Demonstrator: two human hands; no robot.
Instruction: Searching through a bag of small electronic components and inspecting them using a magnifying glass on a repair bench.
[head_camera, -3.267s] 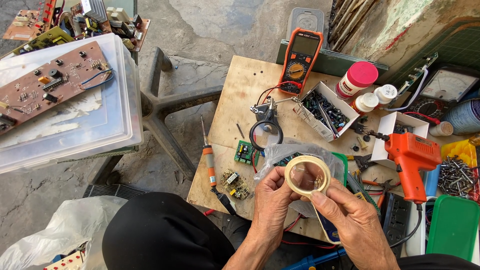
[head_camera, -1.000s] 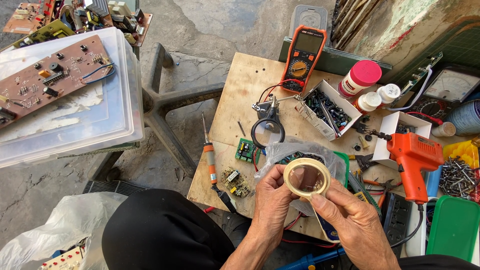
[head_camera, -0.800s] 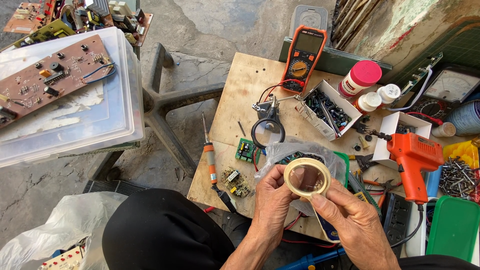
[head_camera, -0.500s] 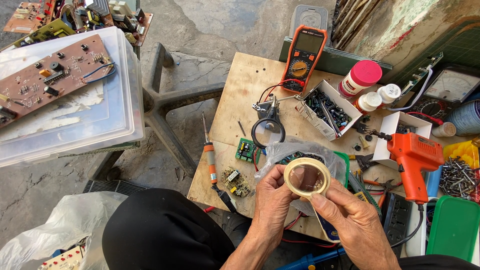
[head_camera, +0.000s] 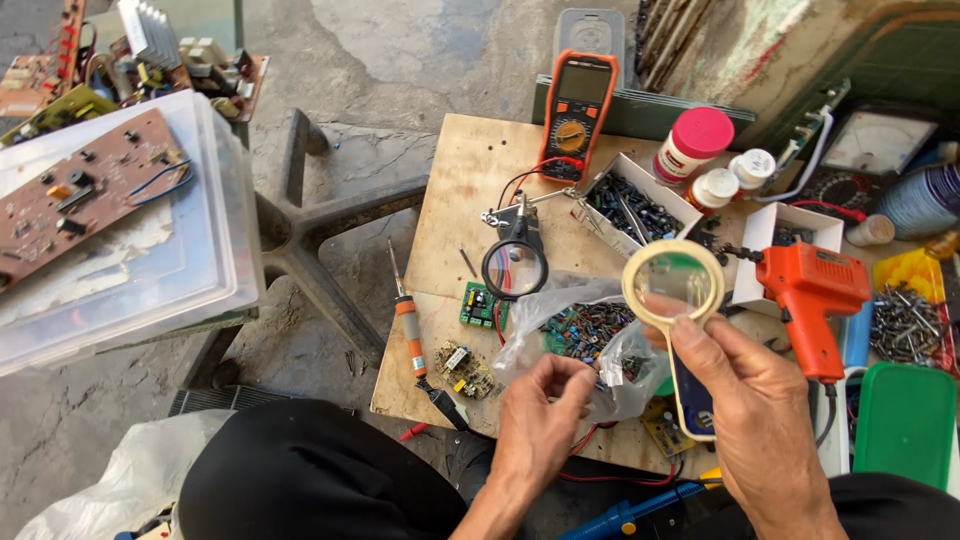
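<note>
Masking tape roll (head_camera: 673, 283), pale cream in colour, is what we hold up in our right hand (head_camera: 755, 400), above the wooden board (head_camera: 470, 180) that serves as worktable.

Around our hands there are many things. Just under the left hand (head_camera: 540, 420) lies a clear plastic bag (head_camera: 575, 330) with small electronic components inside. Beyond this bag, further from us, stands a magnifier on a clip stand (head_camera: 515, 262), and behind it an orange multimeter (head_camera: 577, 115) with red and black leads. To the left of the left hand lie two small circuit boards (head_camera: 465, 368) and a soldering iron with orange handle (head_camera: 408, 330). To the right of the right hand rests an orange soldering gun (head_camera: 812, 295), partly across a white carton box (head_camera: 790, 235). Another white box (head_camera: 640, 205) with parts and a jar with pink lid (head_camera: 692, 145) are further away. A green plastic container (head_camera: 905, 425) lies at the far right. Nothing stands between the two hands except the bag.

Our right hand is raised, palm turned to the left, thumb and fingers closed on the lower rim of the roll, so the ring stands nearly upright and we see through its hole. Our left hand is lower and nearer to us, fingers curled and pinched at the edge of the bag; whether it holds a strip of tape, we cannot tell. The roll is above and to the right of the left hand, well apart from it.
</note>
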